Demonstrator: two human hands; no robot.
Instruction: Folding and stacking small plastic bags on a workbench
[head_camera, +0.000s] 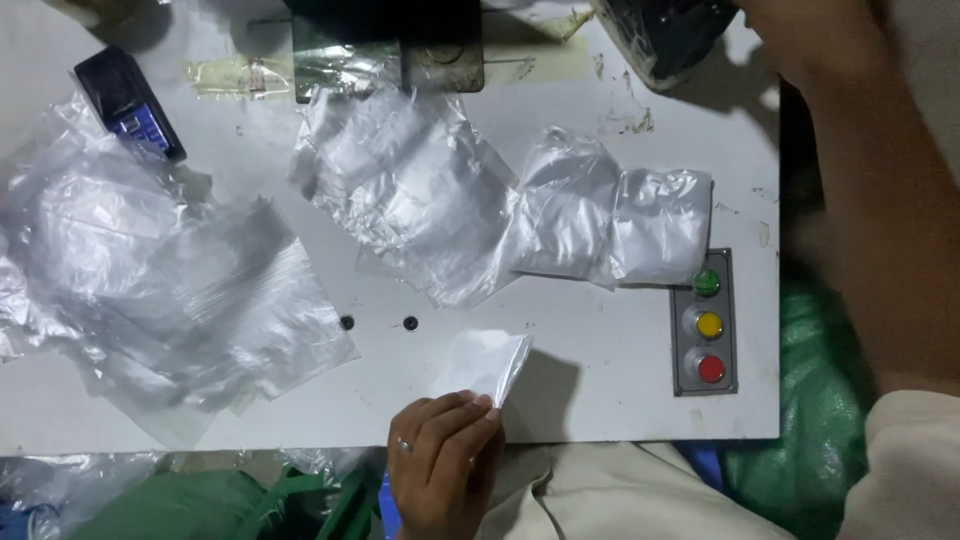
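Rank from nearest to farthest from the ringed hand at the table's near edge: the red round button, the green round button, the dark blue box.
1. Red round button, right of the left hand.
2. Green round button, top of the same panel.
3. Dark blue box, far left corner.

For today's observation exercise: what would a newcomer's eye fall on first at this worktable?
Probably the grey panel of green, yellow and red round buttons at the white table's right edge. Next, the crumpled clear plastic bags heaped at left and the stuffed white bags in the middle. At the near edge, the left hand pinches a small white folded plastic piece.
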